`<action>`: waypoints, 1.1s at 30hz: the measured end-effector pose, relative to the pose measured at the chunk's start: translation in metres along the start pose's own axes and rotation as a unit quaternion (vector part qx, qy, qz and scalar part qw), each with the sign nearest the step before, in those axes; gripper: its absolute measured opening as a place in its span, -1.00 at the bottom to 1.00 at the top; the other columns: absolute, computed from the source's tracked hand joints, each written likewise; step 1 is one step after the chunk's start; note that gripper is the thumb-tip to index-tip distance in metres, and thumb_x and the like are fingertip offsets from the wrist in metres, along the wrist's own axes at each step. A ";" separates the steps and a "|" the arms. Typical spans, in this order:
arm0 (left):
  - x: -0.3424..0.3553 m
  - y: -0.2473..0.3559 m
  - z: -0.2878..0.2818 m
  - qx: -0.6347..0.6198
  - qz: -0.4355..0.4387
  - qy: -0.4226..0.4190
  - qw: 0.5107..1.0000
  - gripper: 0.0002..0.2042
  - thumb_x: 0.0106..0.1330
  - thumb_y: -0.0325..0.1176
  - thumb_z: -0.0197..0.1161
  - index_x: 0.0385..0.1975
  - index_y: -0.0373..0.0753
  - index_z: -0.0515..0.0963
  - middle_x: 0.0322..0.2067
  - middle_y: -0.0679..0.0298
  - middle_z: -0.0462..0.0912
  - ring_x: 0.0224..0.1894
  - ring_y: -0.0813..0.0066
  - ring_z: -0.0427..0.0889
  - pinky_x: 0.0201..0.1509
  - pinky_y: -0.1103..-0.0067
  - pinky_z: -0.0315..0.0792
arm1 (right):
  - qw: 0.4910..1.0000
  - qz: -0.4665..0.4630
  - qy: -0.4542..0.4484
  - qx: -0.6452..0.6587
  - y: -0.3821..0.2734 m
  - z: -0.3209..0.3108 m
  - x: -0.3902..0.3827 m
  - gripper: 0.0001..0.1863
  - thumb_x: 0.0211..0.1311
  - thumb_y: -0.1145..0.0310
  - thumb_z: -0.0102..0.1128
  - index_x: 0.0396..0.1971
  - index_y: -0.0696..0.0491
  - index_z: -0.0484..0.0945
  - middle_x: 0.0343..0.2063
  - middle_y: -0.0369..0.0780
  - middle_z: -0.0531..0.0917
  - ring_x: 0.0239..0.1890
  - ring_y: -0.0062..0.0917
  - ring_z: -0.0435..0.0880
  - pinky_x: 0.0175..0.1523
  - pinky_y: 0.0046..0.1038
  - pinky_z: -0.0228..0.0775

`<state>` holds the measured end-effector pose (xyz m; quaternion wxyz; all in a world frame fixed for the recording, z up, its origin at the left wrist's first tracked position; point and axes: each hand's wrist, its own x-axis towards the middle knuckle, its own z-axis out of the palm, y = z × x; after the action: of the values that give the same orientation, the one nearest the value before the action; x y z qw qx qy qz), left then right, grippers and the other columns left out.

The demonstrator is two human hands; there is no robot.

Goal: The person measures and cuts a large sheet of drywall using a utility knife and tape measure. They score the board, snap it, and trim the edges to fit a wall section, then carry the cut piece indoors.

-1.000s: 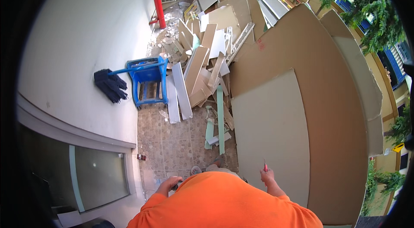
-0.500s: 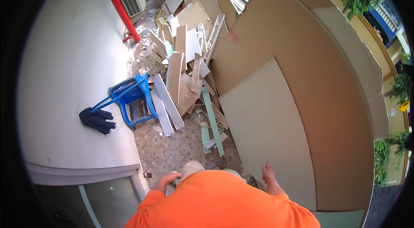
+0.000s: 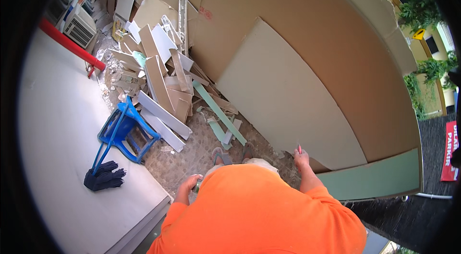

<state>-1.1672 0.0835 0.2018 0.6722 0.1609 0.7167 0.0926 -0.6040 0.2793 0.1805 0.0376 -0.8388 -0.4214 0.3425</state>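
My right hand (image 3: 301, 158) is closed around a slim red tool (image 3: 299, 149) whose tip points up; its exact kind is too small to make out. Just beyond that hand is the lower part of a pale grey board (image 3: 283, 90), leaning over a larger brown board (image 3: 331, 62). A green board strip (image 3: 374, 175) runs along the bottom right. At my left side, my left hand (image 3: 187, 187) is closed on a small dark green object (image 3: 197, 186), mostly hidden by the fingers and my orange shirt.
Scrap board pieces (image 3: 163, 71) are heaped ahead, with a green strip (image 3: 221, 112) lying toward my feet (image 3: 221, 157). On the left are a blue plastic chair (image 3: 127, 129), a dark mop head (image 3: 103, 177), a red pipe (image 3: 72, 45) and a white wall (image 3: 62, 110).
My view has turned rightward, so the scrap heap and chair sit farther left and more of the green board shows. Both hands keep hold of their things.
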 end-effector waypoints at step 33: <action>0.040 -0.043 0.009 0.554 0.221 -0.188 0.780 -0.67 0.31 -0.14 0.08 -0.11 -0.15 0.68 -0.04 0.09 0.72 0.00 0.12 0.64 0.08 0.30 0.46 | 0.929 0.208 0.028 0.305 0.265 0.082 -0.264 -0.74 0.35 0.19 0.27 -0.35 0.10 0.57 -0.67 -0.27 0.50 -0.72 -0.48 0.48 -0.64 -0.37 0.34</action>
<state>-1.1647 0.0569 0.1491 0.5493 0.6738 0.4489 -0.2069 -0.5816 -0.1033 0.1678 0.2314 -0.8650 -0.1111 0.4311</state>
